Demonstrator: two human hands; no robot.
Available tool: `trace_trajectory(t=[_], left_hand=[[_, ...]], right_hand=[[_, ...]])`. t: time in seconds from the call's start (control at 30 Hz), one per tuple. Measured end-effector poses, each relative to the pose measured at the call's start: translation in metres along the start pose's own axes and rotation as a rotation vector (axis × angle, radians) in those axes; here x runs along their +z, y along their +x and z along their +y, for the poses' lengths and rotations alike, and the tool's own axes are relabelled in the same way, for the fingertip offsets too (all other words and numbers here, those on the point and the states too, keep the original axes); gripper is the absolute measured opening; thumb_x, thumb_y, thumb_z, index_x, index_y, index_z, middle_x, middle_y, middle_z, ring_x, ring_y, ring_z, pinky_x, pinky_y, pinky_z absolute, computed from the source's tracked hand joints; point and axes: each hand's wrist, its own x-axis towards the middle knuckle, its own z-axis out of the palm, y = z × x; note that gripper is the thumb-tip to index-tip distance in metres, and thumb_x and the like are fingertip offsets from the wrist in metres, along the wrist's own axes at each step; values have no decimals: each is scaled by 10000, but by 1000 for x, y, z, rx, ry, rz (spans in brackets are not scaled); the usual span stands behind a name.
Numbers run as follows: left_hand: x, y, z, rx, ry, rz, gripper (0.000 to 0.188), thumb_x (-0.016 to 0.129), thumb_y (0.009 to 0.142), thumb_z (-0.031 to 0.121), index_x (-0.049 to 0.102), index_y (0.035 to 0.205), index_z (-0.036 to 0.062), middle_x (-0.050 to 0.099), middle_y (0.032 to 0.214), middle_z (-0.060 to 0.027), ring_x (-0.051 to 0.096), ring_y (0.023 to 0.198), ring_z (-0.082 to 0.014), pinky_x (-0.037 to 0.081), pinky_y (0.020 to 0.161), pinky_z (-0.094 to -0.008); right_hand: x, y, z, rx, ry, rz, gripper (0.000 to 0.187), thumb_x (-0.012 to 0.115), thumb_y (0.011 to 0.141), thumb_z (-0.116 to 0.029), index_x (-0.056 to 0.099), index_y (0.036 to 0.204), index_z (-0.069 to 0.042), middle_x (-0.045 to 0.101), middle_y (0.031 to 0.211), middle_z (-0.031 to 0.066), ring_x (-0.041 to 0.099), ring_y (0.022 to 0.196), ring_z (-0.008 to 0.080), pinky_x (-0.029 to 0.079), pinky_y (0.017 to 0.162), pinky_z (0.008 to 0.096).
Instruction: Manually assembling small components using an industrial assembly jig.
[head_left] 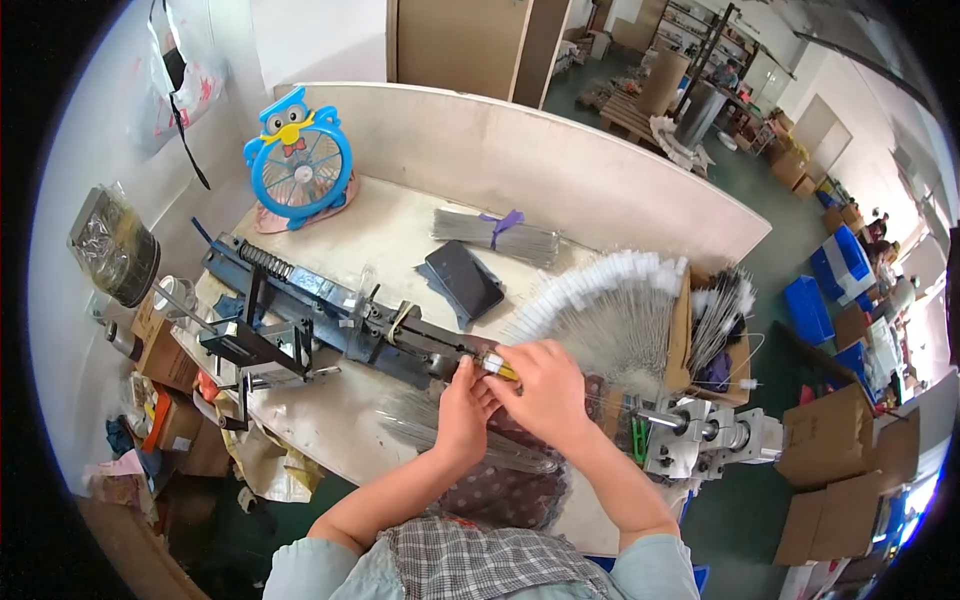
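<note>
My left hand (pixel 463 410) is closed, its fingertips pinched together at the near end of a long dark metal bench machine (pixel 335 305). Close beside it, my right hand (pixel 545 388) is closed around a small yellow-and-white piece (pixel 496 366) at that same end. The fingers hide most of that piece, and what the left fingertips hold is also hidden. Thin wires (pixel 415 420) lie on the table by the left wrist. To the right of my hands spreads a fan of thin wire rods with white tips (pixel 600 290).
A wire bundle with a purple tie (pixel 500 235), a dark smartphone (pixel 466 280) and a blue owl-shaped fan (pixel 300 170) are on the table (pixel 375 215). A cardboard box (pixel 685 330) holds more wires. At right is a metal clamping machine (pixel 710 438); a lamp (pixel 115 245) stands left.
</note>
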Motion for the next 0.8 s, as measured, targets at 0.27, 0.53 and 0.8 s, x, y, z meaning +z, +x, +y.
trace_trajectory(t=[0.27, 0.53, 0.8], left_hand=[[1, 4, -12, 77, -99, 3, 162, 497, 935, 151, 556, 1000, 15, 619, 957, -64, 615, 867, -141, 505, 773, -295], [13, -3, -9, 150, -84, 42, 43, 535, 892, 72, 554, 903, 35, 620, 903, -53, 622, 830, -149, 509, 761, -293], [8, 0, -11, 160, -120, 14, 41, 538, 872, 63, 547, 899, 34, 610, 885, -51, 611, 808, -148, 497, 733, -291]], right_hand=[[6, -8, 7, -91, -96, 116, 279, 705, 701, -189, 660, 972, -136, 606, 911, -23, 552, 886, 191, 444, 750, 344], [1, -19, 23, -151, -31, 125, 249, 713, 693, -164, 685, 940, -164, 606, 947, -29, 559, 915, 194, 447, 747, 339], [1, -13, 14, -114, 30, 83, 225, 712, 697, -151, 695, 922, -146, 616, 951, -2, 560, 935, 204, 458, 764, 358]])
